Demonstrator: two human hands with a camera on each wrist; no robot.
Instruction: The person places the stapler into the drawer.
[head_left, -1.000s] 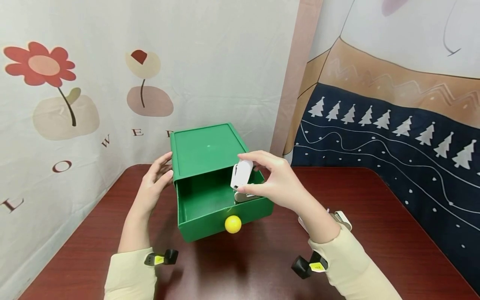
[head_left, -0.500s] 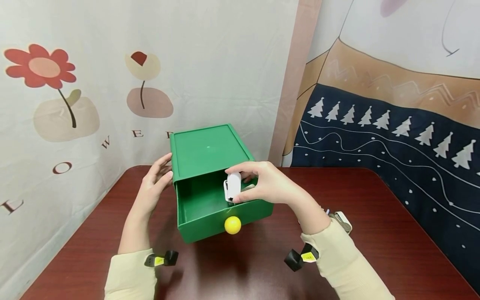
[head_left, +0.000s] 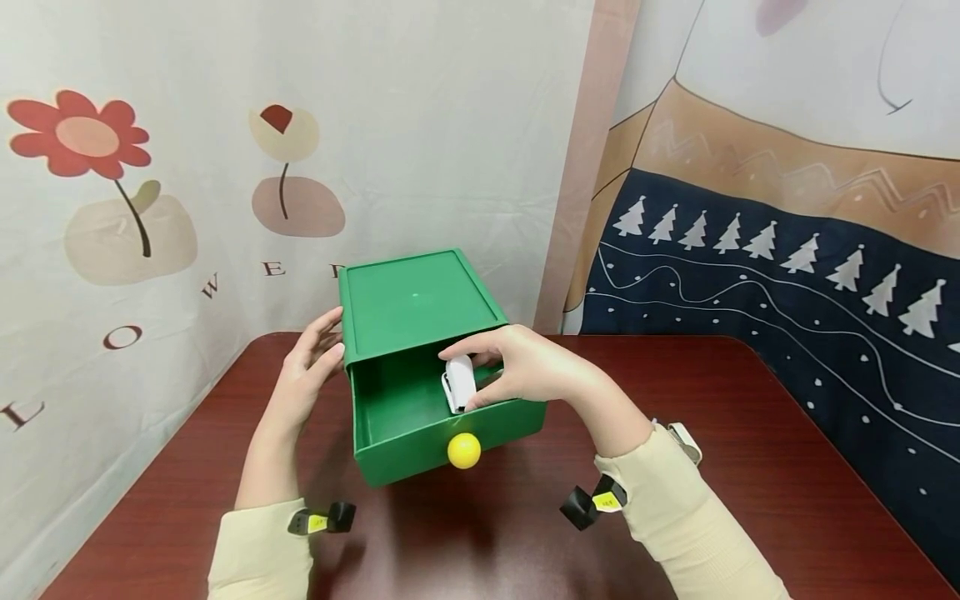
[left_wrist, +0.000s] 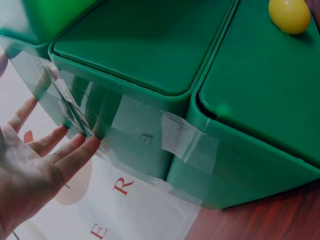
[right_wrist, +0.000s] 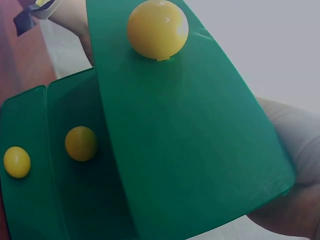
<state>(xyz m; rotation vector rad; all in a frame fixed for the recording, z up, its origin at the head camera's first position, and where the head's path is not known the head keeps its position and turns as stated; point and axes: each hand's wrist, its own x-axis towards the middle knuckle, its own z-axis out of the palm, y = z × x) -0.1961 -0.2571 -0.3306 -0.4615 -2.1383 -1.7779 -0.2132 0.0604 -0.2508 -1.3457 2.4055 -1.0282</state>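
Observation:
A green drawer cabinet (head_left: 420, 304) stands with its top drawer (head_left: 412, 460) pulled out toward me, a yellow ball knob (head_left: 464, 451) on its front. My right hand (head_left: 536, 367) reaches in over the drawer's right side. Between thumb and index finger it pinches a small white stapler (head_left: 461, 385), low inside the drawer behind the front wall. In the right wrist view the drawer front hides the stapler. My left hand (head_left: 303, 367) rests its fingertips against the cabinet's left side; the left wrist view has these fingers (left_wrist: 75, 155) spread on clear tape.
Lower drawers (right_wrist: 27, 200) with yellow knobs (right_wrist: 17, 162) are closed beneath the top one. A white and tan object (head_left: 686, 442) lies on the dark red table (head_left: 750, 500), partly behind the right sleeve. A printed curtain (head_left: 450, 125) hangs behind the cabinet.
My right hand has carried the white stapler left and down into the drawer. The left hand has stayed on the cabinet's side.

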